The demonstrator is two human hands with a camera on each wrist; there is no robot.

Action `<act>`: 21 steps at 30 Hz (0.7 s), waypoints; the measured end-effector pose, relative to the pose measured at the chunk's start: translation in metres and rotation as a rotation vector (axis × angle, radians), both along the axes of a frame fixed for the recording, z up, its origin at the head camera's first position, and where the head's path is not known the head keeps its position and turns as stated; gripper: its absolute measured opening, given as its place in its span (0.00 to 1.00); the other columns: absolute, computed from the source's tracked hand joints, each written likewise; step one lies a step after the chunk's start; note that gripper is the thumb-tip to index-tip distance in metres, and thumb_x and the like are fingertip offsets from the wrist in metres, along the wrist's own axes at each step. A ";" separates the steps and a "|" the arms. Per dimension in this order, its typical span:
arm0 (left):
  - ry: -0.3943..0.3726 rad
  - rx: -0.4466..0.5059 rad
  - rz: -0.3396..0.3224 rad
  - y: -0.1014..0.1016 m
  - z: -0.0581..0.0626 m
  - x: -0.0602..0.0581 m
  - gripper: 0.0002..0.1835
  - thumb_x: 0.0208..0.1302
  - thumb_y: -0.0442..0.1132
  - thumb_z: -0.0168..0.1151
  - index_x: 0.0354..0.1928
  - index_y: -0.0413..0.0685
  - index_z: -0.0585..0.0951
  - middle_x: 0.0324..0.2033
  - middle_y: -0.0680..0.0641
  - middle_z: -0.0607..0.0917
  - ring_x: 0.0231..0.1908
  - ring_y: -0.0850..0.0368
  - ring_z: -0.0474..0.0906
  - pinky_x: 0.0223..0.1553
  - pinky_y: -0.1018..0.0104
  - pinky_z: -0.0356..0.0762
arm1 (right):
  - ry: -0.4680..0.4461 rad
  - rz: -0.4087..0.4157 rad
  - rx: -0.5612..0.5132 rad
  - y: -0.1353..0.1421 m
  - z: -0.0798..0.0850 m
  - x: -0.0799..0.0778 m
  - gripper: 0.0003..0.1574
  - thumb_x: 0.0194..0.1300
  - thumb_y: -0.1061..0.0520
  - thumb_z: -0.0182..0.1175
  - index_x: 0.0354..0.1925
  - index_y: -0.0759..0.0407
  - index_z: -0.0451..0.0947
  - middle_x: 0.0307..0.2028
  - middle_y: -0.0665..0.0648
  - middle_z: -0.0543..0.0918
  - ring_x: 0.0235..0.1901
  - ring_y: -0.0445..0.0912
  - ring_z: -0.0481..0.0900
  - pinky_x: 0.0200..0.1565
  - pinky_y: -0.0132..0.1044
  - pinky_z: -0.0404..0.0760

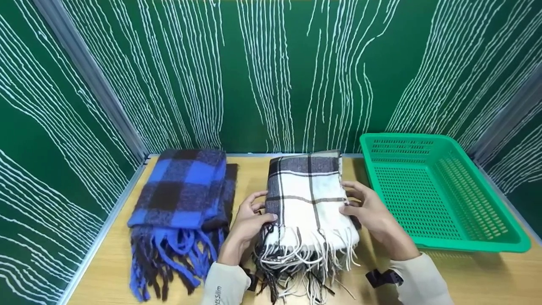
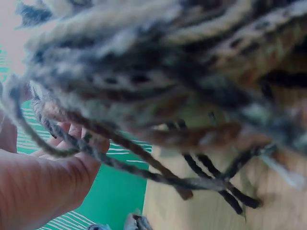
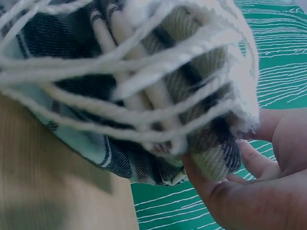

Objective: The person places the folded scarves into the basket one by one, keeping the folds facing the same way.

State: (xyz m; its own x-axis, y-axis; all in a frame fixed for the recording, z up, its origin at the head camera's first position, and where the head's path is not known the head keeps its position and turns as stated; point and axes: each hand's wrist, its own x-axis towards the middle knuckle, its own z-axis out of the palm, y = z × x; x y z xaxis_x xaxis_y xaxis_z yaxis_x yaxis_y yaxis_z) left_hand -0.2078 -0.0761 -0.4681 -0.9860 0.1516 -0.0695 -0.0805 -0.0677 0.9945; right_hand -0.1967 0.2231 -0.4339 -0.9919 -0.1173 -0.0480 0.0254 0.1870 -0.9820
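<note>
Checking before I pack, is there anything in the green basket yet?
No, the green basket shows only its bare perforated floor, and the white scarf lies on the table beside it.

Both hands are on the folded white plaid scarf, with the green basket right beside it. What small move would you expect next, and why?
Probably a lift toward the basket. The left hand and right hand grip opposite sides of the white scarf, which lies folded on the table. The basket sits just to its right, while the blue scarf lies untouched on the left.

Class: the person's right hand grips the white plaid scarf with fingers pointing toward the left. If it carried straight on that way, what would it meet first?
Past the white plaid scarf that the right hand already holds, probably the left hand on the far edge; depth is uncertain.
</note>
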 end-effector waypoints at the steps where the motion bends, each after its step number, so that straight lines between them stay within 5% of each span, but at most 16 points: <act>1: 0.002 0.000 -0.001 0.000 0.001 0.000 0.41 0.52 0.22 0.66 0.72 0.35 0.69 0.50 0.36 0.87 0.41 0.54 0.83 0.44 0.64 0.82 | 0.000 0.000 0.004 0.001 0.002 0.001 0.43 0.67 0.78 0.56 0.78 0.71 0.58 0.66 0.77 0.72 0.50 0.48 0.83 0.47 0.33 0.84; 21: 0.037 0.063 -0.009 0.014 0.025 0.007 0.40 0.52 0.22 0.67 0.71 0.36 0.69 0.51 0.36 0.86 0.41 0.52 0.83 0.46 0.64 0.82 | 0.033 0.018 0.070 0.017 0.030 0.012 0.42 0.71 0.74 0.57 0.79 0.66 0.58 0.70 0.74 0.71 0.60 0.53 0.80 0.50 0.34 0.84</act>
State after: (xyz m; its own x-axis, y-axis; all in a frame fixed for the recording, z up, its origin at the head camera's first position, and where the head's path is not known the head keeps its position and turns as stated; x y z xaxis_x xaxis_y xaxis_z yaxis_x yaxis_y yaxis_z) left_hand -0.2012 -0.0618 -0.4433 -0.9863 0.1631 -0.0227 -0.0443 -0.1296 0.9906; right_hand -0.1850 0.2402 -0.4044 -0.9909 -0.1324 -0.0238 -0.0109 0.2554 -0.9668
